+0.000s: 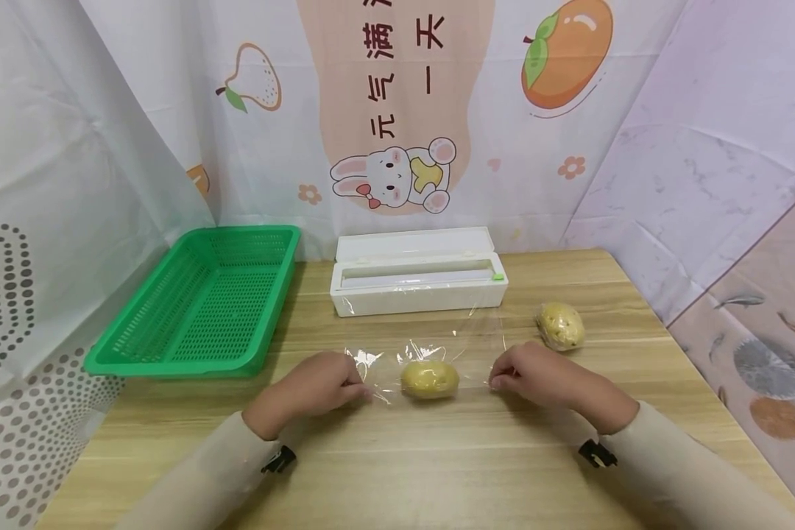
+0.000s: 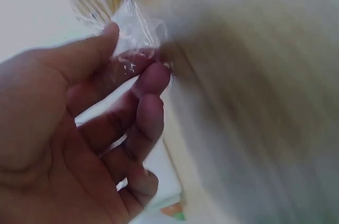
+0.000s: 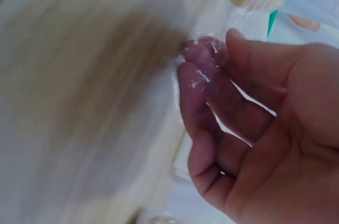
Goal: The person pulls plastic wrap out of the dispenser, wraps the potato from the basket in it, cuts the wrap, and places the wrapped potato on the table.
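Note:
A yellow potato (image 1: 430, 380) lies on a sheet of clear cling film (image 1: 467, 340) in the middle of the table. The film stretches back to an open white cling film box (image 1: 419, 300). To the left of the potato, my left hand (image 1: 321, 381) pinches the film's near left corner; in the left wrist view its fingers are curled beside crinkled film (image 2: 135, 28). My right hand (image 1: 536, 377) pinches the film on the potato's right side, with film clinging to its fingertips (image 3: 200, 54). Both hands are low over the table.
Behind my right hand sits a second potato (image 1: 562, 326) wrapped in film. A green plastic basket (image 1: 172, 366) stands at the left. The box's lid (image 1: 414, 243) is raised near the printed curtain (image 1: 252, 162) at the back. A green slider (image 1: 499, 277) is at the box's right end.

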Motion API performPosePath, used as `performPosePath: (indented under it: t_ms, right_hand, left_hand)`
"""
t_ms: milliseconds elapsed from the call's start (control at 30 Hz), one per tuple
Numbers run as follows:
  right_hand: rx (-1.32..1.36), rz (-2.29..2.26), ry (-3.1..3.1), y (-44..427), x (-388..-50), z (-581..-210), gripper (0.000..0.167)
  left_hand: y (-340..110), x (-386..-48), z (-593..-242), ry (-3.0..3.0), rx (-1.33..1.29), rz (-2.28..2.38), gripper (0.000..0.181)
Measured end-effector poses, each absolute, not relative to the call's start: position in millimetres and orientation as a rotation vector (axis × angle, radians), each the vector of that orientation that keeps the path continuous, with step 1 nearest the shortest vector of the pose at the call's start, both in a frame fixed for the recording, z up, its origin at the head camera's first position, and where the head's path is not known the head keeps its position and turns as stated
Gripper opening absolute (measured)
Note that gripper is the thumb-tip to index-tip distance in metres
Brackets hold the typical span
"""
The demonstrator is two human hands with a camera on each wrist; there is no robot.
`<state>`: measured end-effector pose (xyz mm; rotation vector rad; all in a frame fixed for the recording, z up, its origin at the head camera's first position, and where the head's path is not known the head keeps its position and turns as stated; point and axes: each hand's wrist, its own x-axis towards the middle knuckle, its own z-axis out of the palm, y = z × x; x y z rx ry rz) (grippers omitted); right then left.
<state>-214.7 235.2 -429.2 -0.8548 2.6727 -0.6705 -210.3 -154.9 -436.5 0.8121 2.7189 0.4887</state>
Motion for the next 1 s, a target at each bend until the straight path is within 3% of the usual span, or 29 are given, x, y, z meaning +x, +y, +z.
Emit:
performPosePath:
  t_ms: [67,267,567,1000]
  right_hand:
    - [-0.795,-0.71,2.677,234,-215,-431,0.006]
    - [-0.668,-0.719,2.727,228,-216,-437,0.024]
    - [-0.646,-0.531,2.828,218,-217,-441,0.035]
    - [-0.591,-0.625,2.807,222,-208,-444,0.022]
  left_hand:
    - [-155,-213,-440,2.721,0.731,0.549,0.047]
    - [-150,-218,-446,2.759,0.557,0.643,0.03]
    - [-141,-221,-447,2.787,0.48,0.72,0.033]
    - [-139,-206,-446,2.815,0.65,0.621,0.02]
